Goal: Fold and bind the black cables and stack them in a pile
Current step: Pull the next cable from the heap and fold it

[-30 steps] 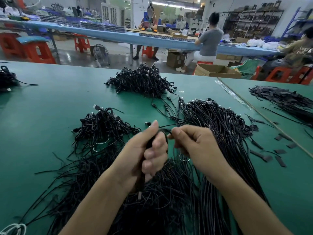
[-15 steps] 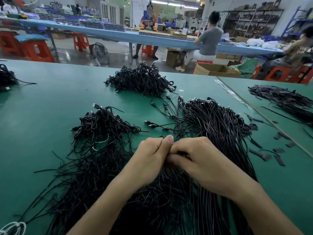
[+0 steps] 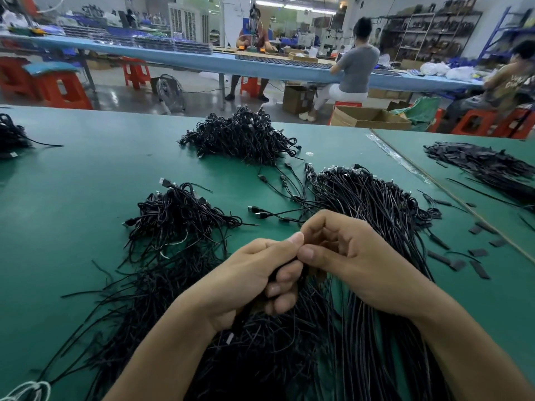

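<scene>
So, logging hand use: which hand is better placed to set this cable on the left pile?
Left, probably: the left hand grips the cable, the pile lies on its side; the right hand only pinches.

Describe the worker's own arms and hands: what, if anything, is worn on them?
Nothing: the left hand and right hand show no gloves, rings or watch, and both forearms run sleeveless to the frame's edge. Thumbnails are short, unpainted.
</scene>
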The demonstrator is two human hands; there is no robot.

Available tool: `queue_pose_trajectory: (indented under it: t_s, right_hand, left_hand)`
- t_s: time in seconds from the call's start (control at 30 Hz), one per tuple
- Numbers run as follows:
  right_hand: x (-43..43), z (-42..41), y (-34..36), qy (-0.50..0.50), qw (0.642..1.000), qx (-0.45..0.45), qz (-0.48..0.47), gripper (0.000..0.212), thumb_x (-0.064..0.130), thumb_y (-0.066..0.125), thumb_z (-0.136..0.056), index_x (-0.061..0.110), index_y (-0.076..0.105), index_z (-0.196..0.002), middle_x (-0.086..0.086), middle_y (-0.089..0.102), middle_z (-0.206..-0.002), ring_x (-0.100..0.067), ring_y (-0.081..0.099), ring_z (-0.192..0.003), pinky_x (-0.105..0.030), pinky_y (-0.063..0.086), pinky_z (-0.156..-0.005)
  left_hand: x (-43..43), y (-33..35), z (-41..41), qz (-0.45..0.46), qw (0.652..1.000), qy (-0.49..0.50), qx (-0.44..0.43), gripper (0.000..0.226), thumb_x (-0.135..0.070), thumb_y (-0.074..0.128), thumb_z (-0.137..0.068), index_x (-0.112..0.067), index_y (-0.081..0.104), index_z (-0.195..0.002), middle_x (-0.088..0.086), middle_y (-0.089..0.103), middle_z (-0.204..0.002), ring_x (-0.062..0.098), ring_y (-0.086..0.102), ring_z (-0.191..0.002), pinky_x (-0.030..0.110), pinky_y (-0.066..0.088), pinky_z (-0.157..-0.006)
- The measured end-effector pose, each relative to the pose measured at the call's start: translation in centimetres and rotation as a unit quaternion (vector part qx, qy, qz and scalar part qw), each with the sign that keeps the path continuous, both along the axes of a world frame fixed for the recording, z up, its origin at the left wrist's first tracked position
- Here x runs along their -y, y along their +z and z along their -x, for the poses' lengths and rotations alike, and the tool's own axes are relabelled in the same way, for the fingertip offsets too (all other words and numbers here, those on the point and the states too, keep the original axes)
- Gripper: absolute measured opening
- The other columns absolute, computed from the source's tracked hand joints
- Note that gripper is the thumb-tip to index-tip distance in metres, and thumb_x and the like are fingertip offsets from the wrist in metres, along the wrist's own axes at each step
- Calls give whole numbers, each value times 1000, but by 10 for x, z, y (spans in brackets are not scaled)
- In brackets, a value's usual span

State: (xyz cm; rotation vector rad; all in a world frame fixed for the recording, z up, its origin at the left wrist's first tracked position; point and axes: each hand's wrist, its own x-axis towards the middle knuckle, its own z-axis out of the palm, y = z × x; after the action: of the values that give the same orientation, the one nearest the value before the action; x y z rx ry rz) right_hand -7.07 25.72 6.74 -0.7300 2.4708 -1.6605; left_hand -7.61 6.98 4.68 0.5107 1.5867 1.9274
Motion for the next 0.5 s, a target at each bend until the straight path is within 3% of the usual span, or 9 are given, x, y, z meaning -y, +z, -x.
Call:
queue_pose_trajectory:
  t_s: [0.13,0.27,0.4,0.5]
  right_hand:
    - [1,1,-1,-27,999,-9,-41,25,51,63,-83,32,67,-98,-5,73,-86,-32,69,-79,-55,56,-74]
    - [3,-2,-1,-54,996,-44,-57,21,48,64,-84,33,66,-98,2,74,-86,-18,71,-78,-47,58,-75]
    - [7,-2,-1,-61,995,-60,-52,10,32,70,-88,28,68,-97,4,75,-87,-16,71,-82,-46,58,-78]
    - [8,-2,-2,-63,995,-62,-55,8,26,72,-90,27,70,-97,5,75,-88,-15,71,-84,-47,57,-80]
  left_hand:
    - [-8,-6,1,20,997,67,-18,54,-54,52,-94,-23,46,-49,-2,37,-45,12,51,-44,18,38,-43]
    - [-10,-7,1,35,991,123,-42,56,-53,50,-92,-16,47,-51,11,47,-56,14,49,-45,21,39,-42]
    - [-8,-9,5,45,988,133,-68,61,-45,47,-102,14,53,-86,12,47,-78,15,52,-68,25,49,-66]
    - [-5,-8,7,53,988,136,-52,47,-38,44,-98,4,63,-103,9,57,-79,16,56,-78,41,55,-85]
